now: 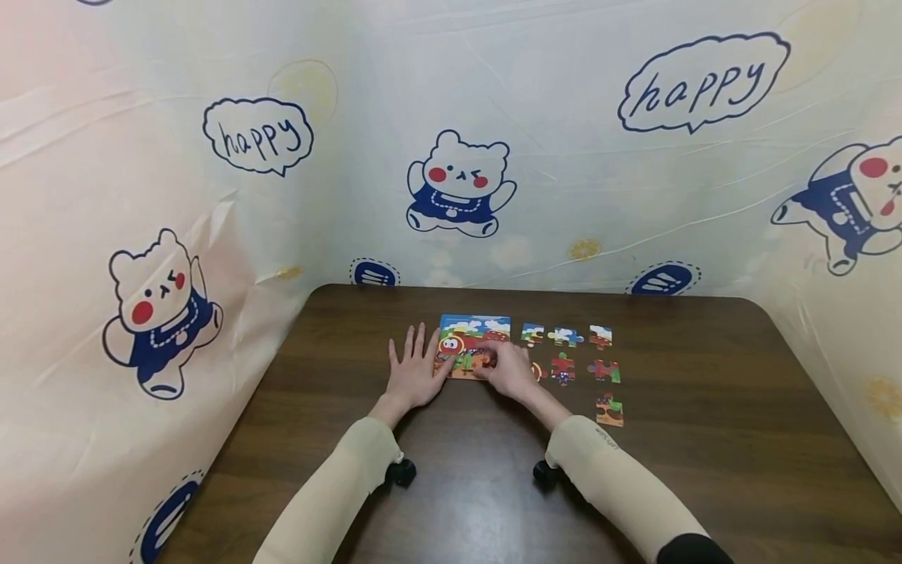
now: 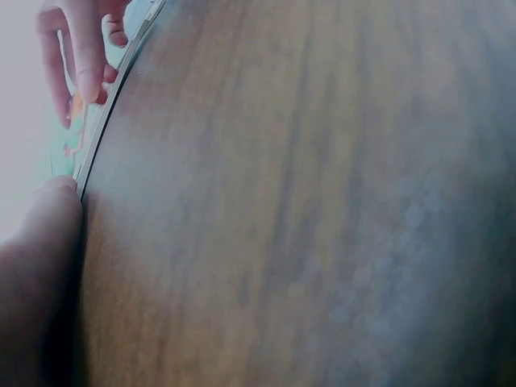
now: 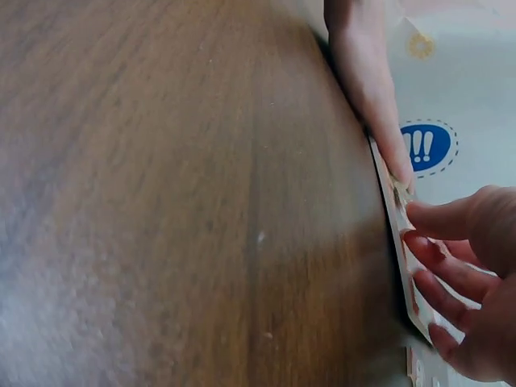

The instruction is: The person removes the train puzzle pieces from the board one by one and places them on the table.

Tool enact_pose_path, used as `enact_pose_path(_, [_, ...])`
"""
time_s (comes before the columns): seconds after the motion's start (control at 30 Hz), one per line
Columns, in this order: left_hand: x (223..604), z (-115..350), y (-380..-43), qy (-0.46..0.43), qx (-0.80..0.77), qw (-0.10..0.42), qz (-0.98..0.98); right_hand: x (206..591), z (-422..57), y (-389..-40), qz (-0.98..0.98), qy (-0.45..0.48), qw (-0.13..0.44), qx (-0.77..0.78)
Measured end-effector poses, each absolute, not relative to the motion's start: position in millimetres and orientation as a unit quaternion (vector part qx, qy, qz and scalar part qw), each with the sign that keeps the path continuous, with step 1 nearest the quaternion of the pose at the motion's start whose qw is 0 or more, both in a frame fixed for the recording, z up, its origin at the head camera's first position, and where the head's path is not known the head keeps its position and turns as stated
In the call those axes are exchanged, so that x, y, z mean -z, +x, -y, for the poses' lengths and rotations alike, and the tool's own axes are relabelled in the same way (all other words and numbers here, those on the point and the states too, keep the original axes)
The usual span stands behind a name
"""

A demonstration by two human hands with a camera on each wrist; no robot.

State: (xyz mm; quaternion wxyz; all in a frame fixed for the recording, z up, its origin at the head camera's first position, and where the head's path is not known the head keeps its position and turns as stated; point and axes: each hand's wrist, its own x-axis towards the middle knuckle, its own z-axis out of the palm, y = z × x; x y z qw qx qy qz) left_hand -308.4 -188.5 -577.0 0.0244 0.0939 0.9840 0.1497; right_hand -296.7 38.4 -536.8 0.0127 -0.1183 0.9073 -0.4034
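A jigsaw puzzle board (image 1: 474,323) with a bright cartoon picture lies flat on the table. My left hand (image 1: 414,378) rests flat at its left side, fingers spread, thumb on its lower left edge. Over the right half of the board my right hand (image 1: 512,371) bends its fingers and pinches a small puzzle piece, mostly hidden by the fingers. In the right wrist view, the thumb and fingers of the right hand (image 3: 476,274) are down at the board's surface. The left thumb (image 2: 52,218) presses the board's edge in the left wrist view.
Right of the board lie several loose puzzle pieces: a top row with a sky piece (image 1: 566,337), red pieces (image 1: 562,368) below, and one piece (image 1: 609,410) nearer me. One beside my right hand is partly covered. A printed curtain (image 1: 550,102) surrounds the brown table (image 1: 705,407).
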Motion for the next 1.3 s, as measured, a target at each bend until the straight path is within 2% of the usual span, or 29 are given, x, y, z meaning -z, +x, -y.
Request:
enact_pose_path(0.23, [573,187,-306,0.089,-0.142,0.027,-0.986,534,-46,-296,-0.848,-0.084,0.035,0.523])
enact_pose_path(0.5, [573,188,-305,0.091,-0.148,0.031,-0.984,531,-63,-293,-0.772,-0.003,0.106,0.626])
enact_pose_path(0.9, [576,190,-308,0.091,-0.139,0.027,-0.986,521,-83,-283,-0.658,0.057,0.207,0.722])
enact_pose_path(1.3, [578,190,-308,0.092,-0.140,0.025,-0.986,525,-88,-281,-0.628,0.078,0.211,0.745])
